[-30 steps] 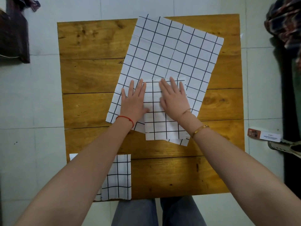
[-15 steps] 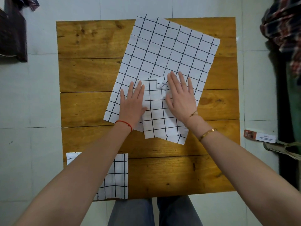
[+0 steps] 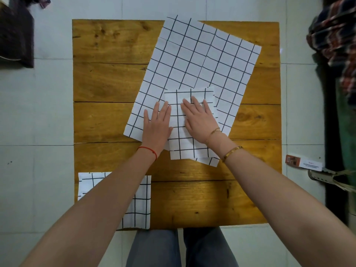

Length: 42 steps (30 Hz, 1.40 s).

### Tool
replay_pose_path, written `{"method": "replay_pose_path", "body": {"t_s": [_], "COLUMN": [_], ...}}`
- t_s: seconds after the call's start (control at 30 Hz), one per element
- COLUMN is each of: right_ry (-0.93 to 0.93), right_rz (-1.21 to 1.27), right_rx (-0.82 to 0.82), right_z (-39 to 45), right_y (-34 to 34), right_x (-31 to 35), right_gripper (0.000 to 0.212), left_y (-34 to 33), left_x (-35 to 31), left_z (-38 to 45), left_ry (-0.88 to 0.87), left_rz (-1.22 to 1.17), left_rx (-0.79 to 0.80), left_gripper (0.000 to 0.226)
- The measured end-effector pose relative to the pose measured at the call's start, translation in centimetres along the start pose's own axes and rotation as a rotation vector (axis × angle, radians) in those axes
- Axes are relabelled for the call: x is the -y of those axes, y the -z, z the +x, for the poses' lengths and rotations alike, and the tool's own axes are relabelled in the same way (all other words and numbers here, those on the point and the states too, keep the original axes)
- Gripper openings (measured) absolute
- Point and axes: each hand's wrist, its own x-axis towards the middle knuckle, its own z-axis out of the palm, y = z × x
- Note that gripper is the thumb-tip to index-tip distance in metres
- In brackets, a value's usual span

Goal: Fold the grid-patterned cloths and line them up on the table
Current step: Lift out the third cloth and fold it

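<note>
A folded white cloth with black grid lines (image 3: 180, 138) lies near the middle of the wooden table (image 3: 107, 79), on top of the near corner of a larger, spread-out grid cloth (image 3: 194, 60). My left hand (image 3: 157, 125) lies flat at the folded cloth's left edge, fingers straight. My right hand (image 3: 199, 118) presses flat on the folded cloth's right half. Another folded grid cloth (image 3: 138, 203) sits at the table's near left corner, partly hidden under my left forearm.
The table stands on a pale tiled floor. A small orange-and-white box (image 3: 303, 163) and a sandal (image 3: 327, 177) lie on the floor to the right. Dark plaid fabric (image 3: 335, 33) hangs at the far right. Dark furniture (image 3: 16, 35) sits at the upper left.
My right hand slid from the folded cloth's far right edge back toward its middle, smoothing a small wrinkle flat. My left hand stayed in place.
</note>
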Motion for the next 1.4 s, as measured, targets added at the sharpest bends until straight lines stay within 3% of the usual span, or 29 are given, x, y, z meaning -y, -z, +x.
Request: {"method": "replay_pose_path", "body": {"t_s": [0.23,0.53,0.73,0.8,0.87,0.93,1.0,1.13,1.4], "right_ry": [-0.039,-0.077,-0.061,-0.041,-0.036,-0.151,-0.372,-0.728,-0.896], "right_rz": [0.063,0.092,0.112,0.223,0.345,0.400,0.434,0.700,0.960], "right_rx": [0.085,0.125,0.104,0.003,-0.197,-0.384,-0.464,-0.437,-0.261], "right_z": [0.1,0.1,0.4,0.2,-0.4,-1.2,-2.0,-3.2,-2.4], "right_y": [0.5,0.5,0.2,-0.1,-0.2,-0.1,0.0,-0.4,-0.4], "right_x": [0.4,1.1,0.6,0.1,-0.7,-1.6,-2.7,-4.8,-5.0], "right_gripper": [0.059,0.060,0.059,0.056,0.047,0.035,0.024,0.015,0.026], "left_y": [-1.4,-4.8,-4.7,-3.9,-2.9,-1.7,-0.7,0.2,1.6], "left_x": [0.8,0.8,0.5,0.2,0.0,-0.1,-0.3,-1.0,-2.3], "left_z": [-4.7,-12.9,-14.2,-13.4,-11.9,-9.9,-7.6,-4.0,-0.5], "left_ry": [-0.160,-0.284,-0.299,-0.252,-0.164,-0.035,0.110,0.274,0.662], "left_rz": [0.011,0.019,-0.046,-0.205,-0.386,-0.477,-0.537,-0.616,-0.985], "left_rx": [0.018,0.138,0.068,-0.023,-0.122,-0.204,-0.245,-0.239,-0.026], "left_gripper": [0.060,0.069,0.055,0.047,0.036,0.031,0.030,0.029,0.035]}}
